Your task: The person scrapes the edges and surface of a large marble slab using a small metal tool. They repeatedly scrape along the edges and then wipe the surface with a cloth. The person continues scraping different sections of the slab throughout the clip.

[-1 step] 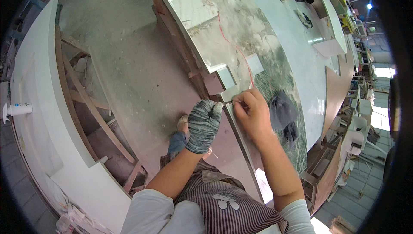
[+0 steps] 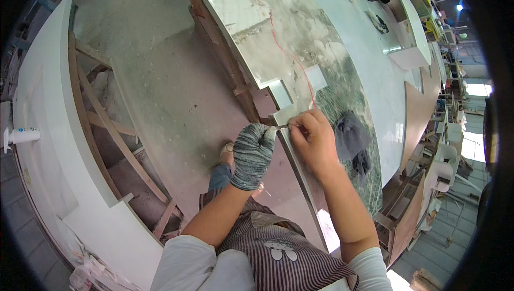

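My left hand [image 2: 252, 154], in a dark grey knitted glove with bare fingertips, is closed beside the slab's near edge. My bare right hand [image 2: 313, 136] rests at the same edge with thumb and forefinger pinched together. Between the fingertips of both hands runs a short, thin, dark piece [image 2: 282, 127], too small to name. Just beyond them lies the polished stone slab [image 2: 289, 39], with white, brown and green marbling and a square notch cut near its corner. A thin red cord or line [image 2: 294, 58] runs across the slab toward my right hand.
A dark cloth [image 2: 352, 136] lies on the slab right of my right hand. Wooden supports [image 2: 219, 39] stand under its left edge. On the left is a white worktop [image 2: 48, 104] on a timber frame, with a white spray bottle [image 2: 24, 136]. White panels [image 2: 409, 29] stand at the back right.
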The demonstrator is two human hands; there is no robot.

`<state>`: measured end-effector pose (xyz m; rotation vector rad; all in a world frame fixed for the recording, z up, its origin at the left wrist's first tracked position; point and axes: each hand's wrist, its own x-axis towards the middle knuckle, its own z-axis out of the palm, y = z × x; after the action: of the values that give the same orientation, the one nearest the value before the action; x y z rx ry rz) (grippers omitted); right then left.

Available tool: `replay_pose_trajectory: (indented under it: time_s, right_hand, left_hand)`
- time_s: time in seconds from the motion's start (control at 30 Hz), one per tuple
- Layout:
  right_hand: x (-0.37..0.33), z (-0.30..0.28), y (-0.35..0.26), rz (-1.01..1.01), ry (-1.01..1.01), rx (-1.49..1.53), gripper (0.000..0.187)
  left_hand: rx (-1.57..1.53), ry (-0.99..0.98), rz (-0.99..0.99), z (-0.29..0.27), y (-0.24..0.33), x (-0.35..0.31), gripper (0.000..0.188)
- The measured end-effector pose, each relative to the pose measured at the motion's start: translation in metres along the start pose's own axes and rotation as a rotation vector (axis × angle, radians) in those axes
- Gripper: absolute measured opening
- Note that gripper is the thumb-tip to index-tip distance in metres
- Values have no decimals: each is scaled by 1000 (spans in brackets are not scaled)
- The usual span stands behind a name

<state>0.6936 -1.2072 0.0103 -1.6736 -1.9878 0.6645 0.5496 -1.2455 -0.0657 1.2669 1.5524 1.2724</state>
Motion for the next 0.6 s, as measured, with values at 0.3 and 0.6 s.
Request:
replay_pose_trajectory:
  time_s: [0.3,0.6]
  right_hand:
    - [-19,-7,9,-13,-29,-3,6]
    - [-44,-18,16,-18,-68,7,7]
  left_hand:
    - [40,-12,15,9,-2,-25,23]
    - [50,-6,37,14,7,-51,23]
